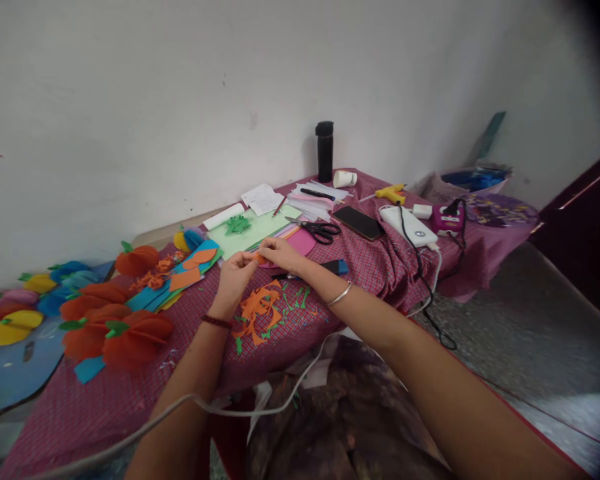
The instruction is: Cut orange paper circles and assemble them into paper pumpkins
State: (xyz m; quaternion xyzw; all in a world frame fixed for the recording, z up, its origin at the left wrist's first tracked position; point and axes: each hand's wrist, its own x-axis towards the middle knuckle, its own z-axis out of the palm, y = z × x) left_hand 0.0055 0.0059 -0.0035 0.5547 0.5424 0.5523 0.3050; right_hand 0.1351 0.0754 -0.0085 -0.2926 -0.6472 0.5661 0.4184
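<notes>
Over the middle of the table, my left hand (237, 268) and my right hand (283, 255) meet fingertip to fingertip. Both pinch a small orange paper piece (258, 257), mostly hidden by the fingers. Below them lie curly orange paper scraps (261, 308) mixed with green bits (296, 298). Black-handled scissors (321, 232) rest just beyond my right hand. A blue-ended tool (341, 267) lies partly under my right wrist. Left of my hands, cut orange paper shapes (185, 279) sit on blue sheets (153, 298). Several orange paper pumpkins (137, 337) with green tops stand farther left.
Behind are a green sheet (250, 230), a black bottle (325, 152) and a paper cup (345, 179). To the right lie a phone (359, 222), a white power bank (409, 227), a yellow glue gun (391, 194) and a black cord. A white cable (260, 412) crosses in front of me.
</notes>
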